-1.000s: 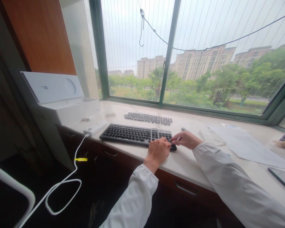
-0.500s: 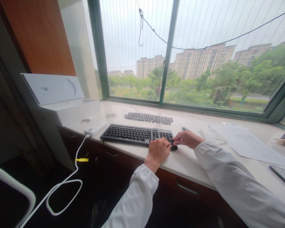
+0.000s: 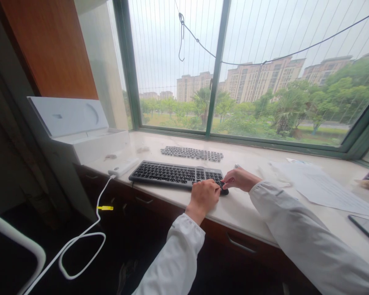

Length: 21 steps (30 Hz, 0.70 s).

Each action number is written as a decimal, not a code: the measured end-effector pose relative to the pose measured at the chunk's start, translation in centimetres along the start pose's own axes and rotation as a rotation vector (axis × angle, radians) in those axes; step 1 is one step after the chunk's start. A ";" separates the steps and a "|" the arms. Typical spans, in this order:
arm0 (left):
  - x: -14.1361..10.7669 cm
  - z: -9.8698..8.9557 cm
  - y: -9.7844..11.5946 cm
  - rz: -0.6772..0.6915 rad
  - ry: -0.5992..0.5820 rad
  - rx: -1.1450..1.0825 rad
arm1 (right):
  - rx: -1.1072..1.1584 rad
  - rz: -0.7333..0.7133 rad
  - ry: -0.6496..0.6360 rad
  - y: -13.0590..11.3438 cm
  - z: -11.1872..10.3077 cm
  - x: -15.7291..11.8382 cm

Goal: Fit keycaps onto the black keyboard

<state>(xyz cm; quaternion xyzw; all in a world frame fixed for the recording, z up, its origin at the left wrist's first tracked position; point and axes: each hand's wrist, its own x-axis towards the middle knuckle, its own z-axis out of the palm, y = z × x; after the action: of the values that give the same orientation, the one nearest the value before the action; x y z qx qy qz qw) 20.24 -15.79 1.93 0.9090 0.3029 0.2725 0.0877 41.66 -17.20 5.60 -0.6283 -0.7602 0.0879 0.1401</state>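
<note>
Black flat keyboard (image 3: 175, 174) on pale stone sill, unmoved since earlier. Left hand (image 3: 203, 196) curled, right hand (image 3: 240, 179) pinching at its right corner; actual grip can't tell.

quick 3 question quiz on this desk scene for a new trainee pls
1. True or false: both hands are at the right end of the black keyboard.
2. What lies behind the keyboard, nearer the window? A) a row of loose keycaps B) a mug C) a laptop
3. What is plugged into the small white device left of the keyboard?

Key:
1. True: the left hand and right hand meet there.
2. A, the loose keycaps.
3. A white cable hanging off the sill edge.
</note>
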 end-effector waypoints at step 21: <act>0.0 0.1 0.1 -0.027 0.012 -0.017 | 0.084 0.086 -0.032 0.4 0.1 0.3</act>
<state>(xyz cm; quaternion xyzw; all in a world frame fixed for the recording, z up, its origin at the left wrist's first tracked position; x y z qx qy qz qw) 20.33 -15.85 1.84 0.9023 0.3135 0.2793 0.0976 41.94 -16.80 5.42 -0.6524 -0.7303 0.1359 0.1502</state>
